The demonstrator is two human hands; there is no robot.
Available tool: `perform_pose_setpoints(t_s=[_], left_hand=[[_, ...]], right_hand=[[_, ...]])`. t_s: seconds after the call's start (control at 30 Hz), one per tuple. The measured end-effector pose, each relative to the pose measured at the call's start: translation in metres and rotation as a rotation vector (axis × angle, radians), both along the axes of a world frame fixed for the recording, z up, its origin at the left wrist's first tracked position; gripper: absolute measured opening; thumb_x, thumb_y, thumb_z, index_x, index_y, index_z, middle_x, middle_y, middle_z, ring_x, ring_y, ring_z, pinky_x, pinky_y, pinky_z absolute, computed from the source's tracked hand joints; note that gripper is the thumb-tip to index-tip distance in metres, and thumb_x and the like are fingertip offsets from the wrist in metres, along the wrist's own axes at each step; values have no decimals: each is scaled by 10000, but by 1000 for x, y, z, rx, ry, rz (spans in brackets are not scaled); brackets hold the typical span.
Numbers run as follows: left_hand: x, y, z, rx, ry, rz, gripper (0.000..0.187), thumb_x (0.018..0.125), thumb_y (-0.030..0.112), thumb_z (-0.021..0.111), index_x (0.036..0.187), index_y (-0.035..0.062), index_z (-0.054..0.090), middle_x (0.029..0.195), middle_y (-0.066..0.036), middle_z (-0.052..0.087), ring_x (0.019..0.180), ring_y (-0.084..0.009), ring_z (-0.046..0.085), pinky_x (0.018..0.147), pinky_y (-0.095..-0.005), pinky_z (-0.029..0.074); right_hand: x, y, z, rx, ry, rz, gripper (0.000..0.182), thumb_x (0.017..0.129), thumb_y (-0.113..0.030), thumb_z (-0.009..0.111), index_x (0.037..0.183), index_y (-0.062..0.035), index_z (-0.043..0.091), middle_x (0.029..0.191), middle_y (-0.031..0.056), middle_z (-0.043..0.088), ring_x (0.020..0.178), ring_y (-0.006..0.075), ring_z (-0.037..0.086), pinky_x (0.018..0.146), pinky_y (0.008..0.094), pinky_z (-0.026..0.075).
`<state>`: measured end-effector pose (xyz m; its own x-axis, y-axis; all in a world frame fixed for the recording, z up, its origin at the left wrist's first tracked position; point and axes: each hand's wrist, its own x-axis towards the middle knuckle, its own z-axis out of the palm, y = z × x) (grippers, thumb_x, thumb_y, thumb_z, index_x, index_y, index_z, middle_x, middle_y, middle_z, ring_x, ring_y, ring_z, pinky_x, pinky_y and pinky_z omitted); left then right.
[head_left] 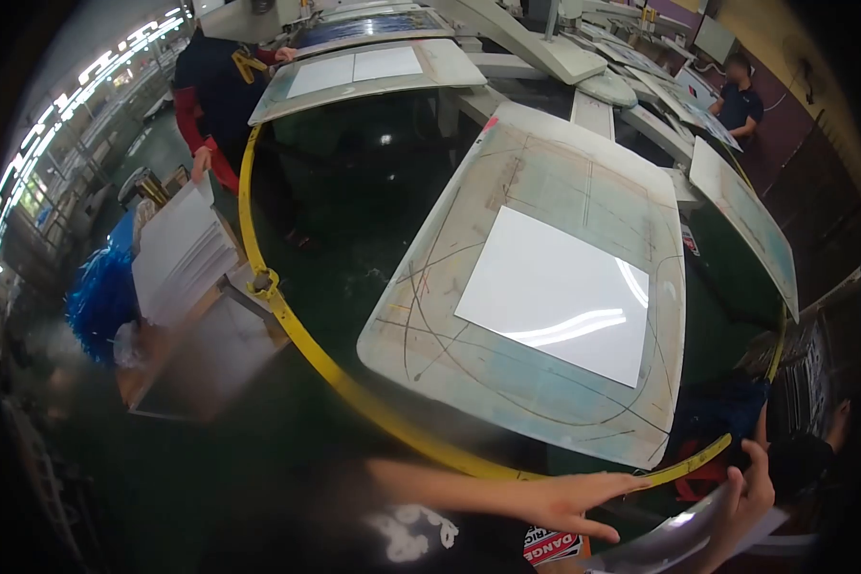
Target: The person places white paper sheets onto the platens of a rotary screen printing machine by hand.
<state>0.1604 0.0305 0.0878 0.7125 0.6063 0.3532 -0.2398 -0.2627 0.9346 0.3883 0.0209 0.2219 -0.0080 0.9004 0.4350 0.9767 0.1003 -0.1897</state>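
Observation:
My left hand (574,502) reaches across the bottom with its fingers stretched out and thumb apart. Its fingertips overlap the yellow curved rail (392,421) near the front edge of a pale platen (526,172). At lower right, my right hand (751,493) is raised, fingers spread and slightly bent, with nothing visible between them. Beside and below it shows a glossy white sheet surface (670,531), partly hidden by the hand. A white rectangular sheet (560,292) lies flat and slightly askew on the platen, reflecting ceiling light.
Another platen (450,62) carries white sheets at upper left, beside a person (215,96) touching a paper stack (182,253). A side platen (746,215) stands at right. Another person (739,105) is at back right. A red danger label (552,545) sits below my left hand.

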Motion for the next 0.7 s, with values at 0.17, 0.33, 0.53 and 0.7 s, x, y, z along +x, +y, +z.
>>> perform_pose_setpoints(t_s=[0.17,0.33,0.53,0.7], left_hand=[[19,-38,-24,-110,-96,-58,493,826,-48,510,1301,51,423,1253,-149,518,1132,-256,532,910,-329,441],[-7,-53,-34,-12,-212,191,401,792,-96,501,1164,43,560,1125,-122,613,1047,-276,585,881,-325,459],[-30,-54,-38,-34,-294,365,246,850,-16,551,1089,30,584,949,-112,648,817,-231,645,685,-300,503],[-39,-56,-13,228,-107,803,129,844,16,605,968,24,573,803,-100,614,666,-188,617,563,-276,477]], right_hand=[[-51,-16,-10,540,-94,345,682,822,-591,526,1005,60,620,552,-12,309,513,121,324,476,283,237],[-32,-46,-31,813,-83,545,730,823,-606,514,1104,68,526,779,110,521,726,241,491,676,377,406],[8,-86,-43,950,-160,-192,808,832,-647,439,1355,-48,295,1384,184,332,1296,327,307,1049,496,236],[63,-149,-104,513,362,-555,756,900,-626,263,1348,-25,360,1363,149,397,1297,286,322,1078,425,183]])
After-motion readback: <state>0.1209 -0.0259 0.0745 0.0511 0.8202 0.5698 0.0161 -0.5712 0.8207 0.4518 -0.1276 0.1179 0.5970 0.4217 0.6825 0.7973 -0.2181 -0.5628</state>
